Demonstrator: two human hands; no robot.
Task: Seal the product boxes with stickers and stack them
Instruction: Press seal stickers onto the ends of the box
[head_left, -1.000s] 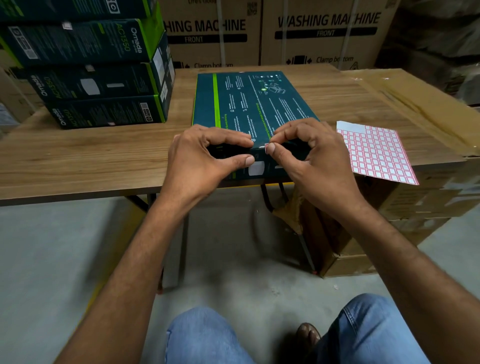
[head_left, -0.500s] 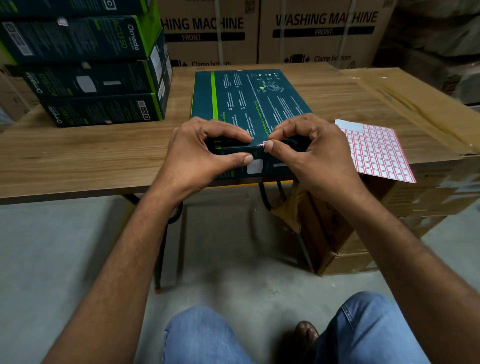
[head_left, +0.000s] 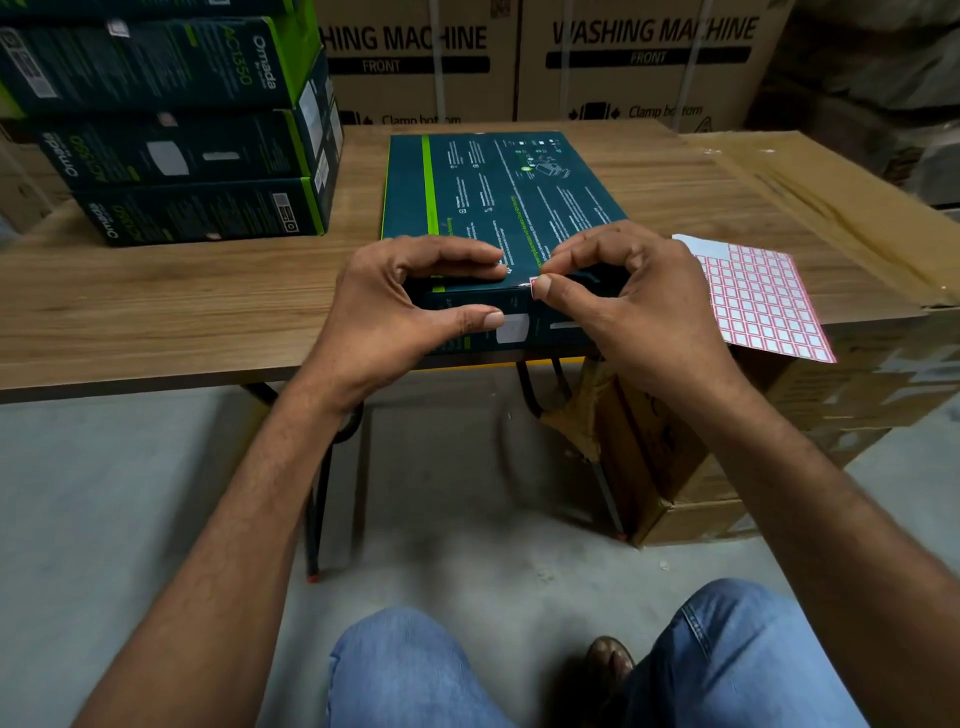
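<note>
Sealing step in hand: left hand (head_left: 415, 306) clamps the near end of the product box (head_left: 493, 197), fingers on top, thumb on its front face; right hand (head_left: 639, 306) pinches a sticker (head_left: 533, 285) at the box's upper near edge. Likely next: press the sticker down over the flap seam. Beyond, on the tabletop (head_left: 156, 301): sticker sheet (head_left: 763, 301) right, stack of boxes (head_left: 182, 140) far left

A wood-grain table (head_left: 156, 312) on dark metal legs carries a flat dark-green product box (head_left: 498, 197), which lies at the near edge. Left of that box and farther back stands a stack of matching boxes (head_left: 182, 145). Just right of the box lies a sheet of red-bordered stickers (head_left: 758, 301), its near corner overhanging the table's edge.
</note>
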